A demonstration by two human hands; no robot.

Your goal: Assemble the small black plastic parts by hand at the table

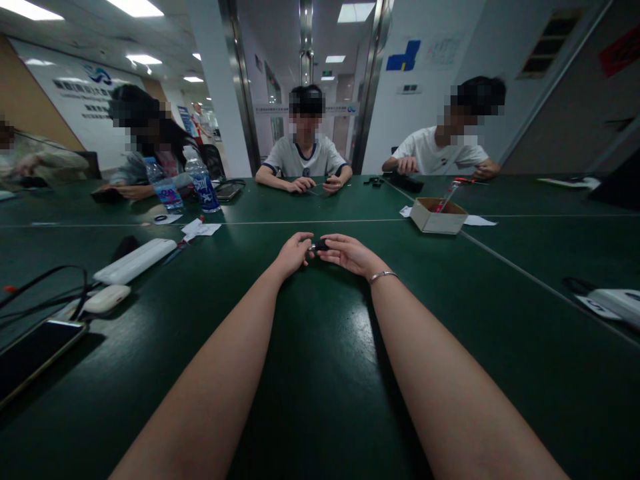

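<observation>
Both my arms stretch forward over the dark green table. My left hand and my right hand meet at the middle of the table, fingers pinched on a small black object held between them. The object is too small to name. A thin silver bracelet circles my right wrist. Both hands rest low, close to the table top.
A small cardboard box stands to the right. A white power strip, a white case, cables and a phone lie at left. Two water bottles stand beyond. Several people sit at the far side.
</observation>
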